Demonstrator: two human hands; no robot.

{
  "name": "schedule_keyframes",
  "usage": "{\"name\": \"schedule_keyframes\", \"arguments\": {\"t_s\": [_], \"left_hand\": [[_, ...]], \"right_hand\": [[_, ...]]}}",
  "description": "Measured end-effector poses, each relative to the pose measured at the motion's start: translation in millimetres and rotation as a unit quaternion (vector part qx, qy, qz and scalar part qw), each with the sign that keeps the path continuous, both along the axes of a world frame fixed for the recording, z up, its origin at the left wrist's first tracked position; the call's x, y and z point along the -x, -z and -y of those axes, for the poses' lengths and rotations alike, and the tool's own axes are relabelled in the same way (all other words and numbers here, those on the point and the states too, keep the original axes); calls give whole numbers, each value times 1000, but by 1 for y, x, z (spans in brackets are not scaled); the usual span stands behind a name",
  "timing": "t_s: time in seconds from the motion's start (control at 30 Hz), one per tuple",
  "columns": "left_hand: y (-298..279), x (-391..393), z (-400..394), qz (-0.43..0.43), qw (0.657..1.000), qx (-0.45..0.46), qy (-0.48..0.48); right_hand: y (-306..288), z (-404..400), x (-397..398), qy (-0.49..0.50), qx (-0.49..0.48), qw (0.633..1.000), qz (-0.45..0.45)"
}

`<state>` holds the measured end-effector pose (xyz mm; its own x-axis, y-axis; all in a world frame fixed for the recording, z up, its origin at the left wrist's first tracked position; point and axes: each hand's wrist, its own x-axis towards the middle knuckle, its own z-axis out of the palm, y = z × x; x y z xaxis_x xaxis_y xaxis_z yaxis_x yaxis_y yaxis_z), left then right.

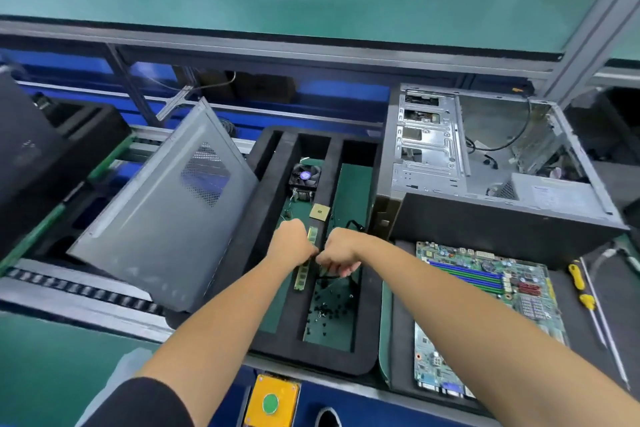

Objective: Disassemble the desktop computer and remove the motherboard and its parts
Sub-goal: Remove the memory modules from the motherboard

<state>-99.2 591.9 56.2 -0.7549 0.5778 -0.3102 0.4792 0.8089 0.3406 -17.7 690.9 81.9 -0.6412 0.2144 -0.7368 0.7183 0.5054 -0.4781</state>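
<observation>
The case (485, 163) sits open at the back right, with no board inside. The board (485, 291) lies flat in front of it, right of both hands. The black tray (277, 350) has long slots. The left slot holds the fan (304, 175) and a RAM stick (306, 263), which runs front to back. The chip (319, 211) sits on the middle wall. Screws (329, 308) lie in the right slot. Both hands curl over the tray. The left hand (291, 241) is on the stick. The right hand (337, 253) seems to pinch a black wire (329, 276).
</observation>
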Motion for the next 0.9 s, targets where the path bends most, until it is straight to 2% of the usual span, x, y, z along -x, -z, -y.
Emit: {"name": "schedule_keyframes", "arguments": {"t_s": [0.17, 0.33, 0.63, 0.7, 0.77, 0.83, 0.9], "left_hand": [[16, -7, -8, -67, 997, 0, 29], [23, -4, -9, -85, 996, -10, 33], [13, -12, -10, -128, 987, -16, 100], [3, -21, -21, -75, 984, -32, 158], [-8, -31, -33, 2, 968, -28, 250], [-18, -43, -45, 31, 949, -14, 314], [-24, -56, -59, 49, 940, -22, 336]], "right_hand": [[3, -13, -9, 4, -25, 1000, 15], [8, -15, -15, 14, -17, 1000, 16], [0, -13, -24, 21, -3, 1000, 0], [-4, -16, -29, 22, -20, 999, -10], [-8, -21, -38, 5, -53, 999, -9], [-11, -30, -52, -13, -91, 996, -3], [-14, -42, -73, -6, -125, 992, -17]]}}
